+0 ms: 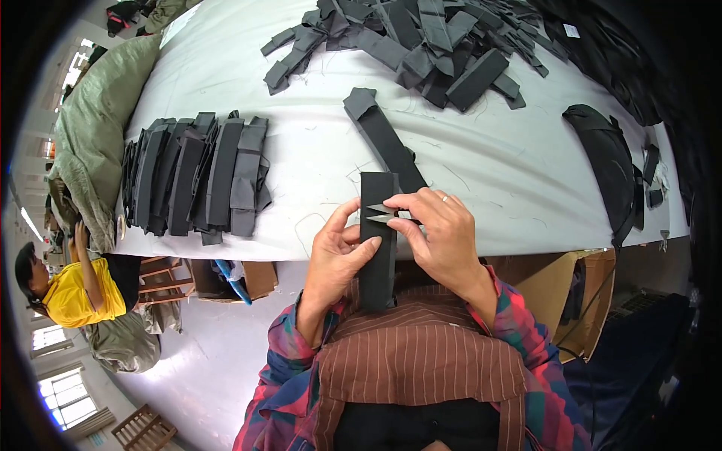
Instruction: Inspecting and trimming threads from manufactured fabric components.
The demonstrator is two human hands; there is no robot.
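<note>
The long black fabric strip is hanging upright at the near edge of the white table, its top end over the tabletop and its lower end trailing down toward the person's striped apron. The left hand is pinching it from the side, thumb lying across the front of the cloth and the fingers curled behind, so the strip is being held taut and flat. The right hand is closing around a small pair of silver thread snips, whose two blades are standing a little apart with their points resting on the face of the strip near its upper end.

To my eye this is trimming work, and doing it well would mean keeping the cloth stretched by that left thumb, sliding only the blade tips under any loose thread, and cutting close without nicking the fabric itself.

Just beyond the strip another black piece is lying diagonally on the table. To the left a neat row of stacked black strips is sitting near the edge, and a loose heap of dark pieces is spreading across the far side. A black curved panel is lying to the right. A person in a yellow shirt is sitting off to the far left.
</note>
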